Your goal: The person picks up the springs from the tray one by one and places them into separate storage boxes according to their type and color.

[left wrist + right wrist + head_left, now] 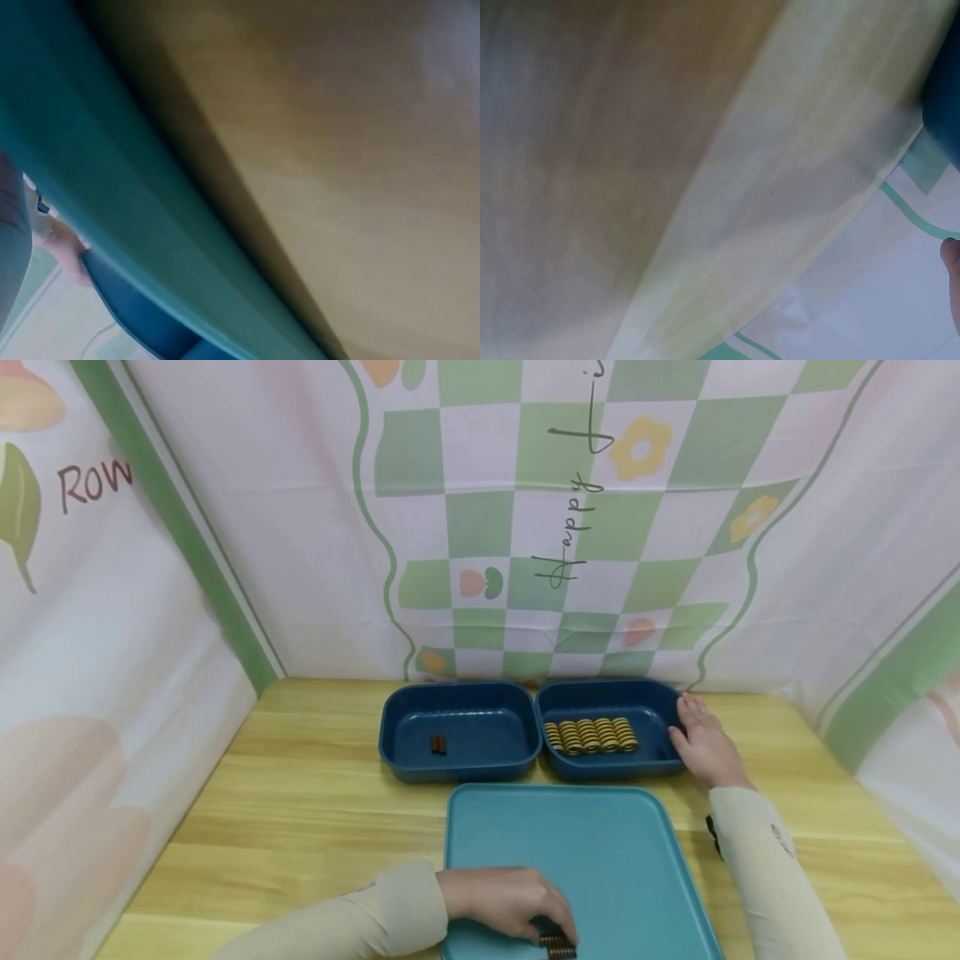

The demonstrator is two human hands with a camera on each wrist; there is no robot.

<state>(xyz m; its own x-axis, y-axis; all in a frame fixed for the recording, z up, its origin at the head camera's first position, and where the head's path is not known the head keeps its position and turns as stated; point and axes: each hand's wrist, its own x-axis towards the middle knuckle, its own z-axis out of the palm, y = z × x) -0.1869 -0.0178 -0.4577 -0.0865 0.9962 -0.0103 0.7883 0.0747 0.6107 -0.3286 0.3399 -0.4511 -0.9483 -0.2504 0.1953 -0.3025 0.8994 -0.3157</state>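
Near the front of the turquoise tray, my left hand reaches down with its fingers curled at several small dark brown ridged pieces set side by side. Thumb and fingertips pinch at the far end of these pieces; the lower part of the group runs out of the frame. My right hand rests at the right end of the right blue container, fingers extended along its rim. Inside that container stand rows of gold ridged stacks.
Left of it, touching, stands a second blue container with a couple of small dark brown pieces in it. Both stand on a wooden table behind the tray. A patterned cloth hangs at the table's back edge.
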